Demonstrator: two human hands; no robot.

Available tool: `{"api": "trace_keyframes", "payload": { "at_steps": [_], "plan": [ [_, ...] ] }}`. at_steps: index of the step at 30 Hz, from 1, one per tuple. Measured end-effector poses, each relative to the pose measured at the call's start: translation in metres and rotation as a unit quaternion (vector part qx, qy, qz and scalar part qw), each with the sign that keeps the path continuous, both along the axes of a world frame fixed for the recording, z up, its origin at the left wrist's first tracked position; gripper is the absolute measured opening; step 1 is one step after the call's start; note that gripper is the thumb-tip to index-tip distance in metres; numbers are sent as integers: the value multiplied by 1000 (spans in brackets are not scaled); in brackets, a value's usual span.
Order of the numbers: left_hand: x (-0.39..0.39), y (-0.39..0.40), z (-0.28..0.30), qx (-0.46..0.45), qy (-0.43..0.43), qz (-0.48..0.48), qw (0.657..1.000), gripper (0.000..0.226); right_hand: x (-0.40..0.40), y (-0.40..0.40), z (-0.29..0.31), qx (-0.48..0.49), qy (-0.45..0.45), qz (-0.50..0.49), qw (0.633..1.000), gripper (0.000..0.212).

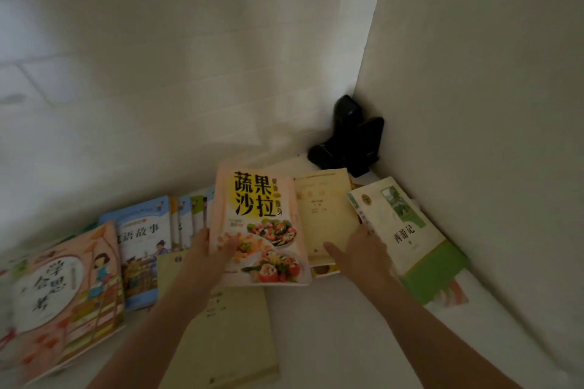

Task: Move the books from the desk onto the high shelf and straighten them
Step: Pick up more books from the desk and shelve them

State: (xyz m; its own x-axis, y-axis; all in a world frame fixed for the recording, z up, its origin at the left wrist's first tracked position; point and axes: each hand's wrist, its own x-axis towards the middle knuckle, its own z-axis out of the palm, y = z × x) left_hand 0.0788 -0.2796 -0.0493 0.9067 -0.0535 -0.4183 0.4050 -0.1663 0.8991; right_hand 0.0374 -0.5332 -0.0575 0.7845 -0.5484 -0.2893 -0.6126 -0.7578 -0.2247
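Note:
A salad cookbook (pixel 262 224) with a peach cover and big black characters stands tilted in the middle of the white shelf (pixel 316 325). My left hand (pixel 208 256) grips its lower left edge, thumb on the cover. To its right my right hand (pixel 363 253) holds a pale yellow book (pixel 325 215) at its lower edge, thumb on the cover. A white and green book (pixel 407 230) leans just right of that hand. Another pale yellow book (pixel 234 335) lies flat under my left forearm.
Several colourful children's books (pixel 142 246) lean and lie at the left, a pink one (pixel 66 297) nearest. A black bookend-like object (pixel 347 139) sits in the back corner. White walls close the shelf behind and on the right.

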Motion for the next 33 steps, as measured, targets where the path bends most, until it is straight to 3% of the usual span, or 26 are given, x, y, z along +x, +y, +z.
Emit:
{"api": "trace_keyframes", "payload": {
  "at_steps": [2, 4, 8, 10, 14, 19, 23, 28, 31, 33],
  "plan": [
    [-11, 12, -4, -8, -1, 27, 1000, 34, 8, 2, -3, -22, 43, -6, 999, 101],
    [-18, 19, -8, -31, 7, 45, 998, 30, 14, -3, -2, 26, 51, -39, 998, 100],
    [-18, 28, -14, -44, 14, 51, 998, 23, 18, -16, -6, 161, -34, -50, 985, 52],
    [-16, 29, -14, -32, 10, 53, 998, 22, 16, -17, -8, 215, -96, -79, 969, 39],
    [-22, 33, -9, -57, 21, 57, 997, 30, 2, -15, -3, 404, -205, -157, 877, 37],
    [-42, 75, 7, -96, 27, 106, 989, 31, -12, -9, 12, 463, -307, -140, 820, 40],
    [-47, 81, 6, -113, 76, 153, 979, 32, -17, 33, 16, 576, -277, -143, 755, 31],
    [-45, 68, 8, -133, 55, 157, 977, 46, -26, 106, -6, 551, -183, -70, 811, 24],
    [-47, 70, 1, -50, 69, 158, 984, 83, -22, 119, -21, 440, -168, 3, 882, 25],
    [-51, 72, -3, -31, 75, 142, 987, 95, -19, 119, -18, 353, -183, 84, 914, 26]
  ]
}}
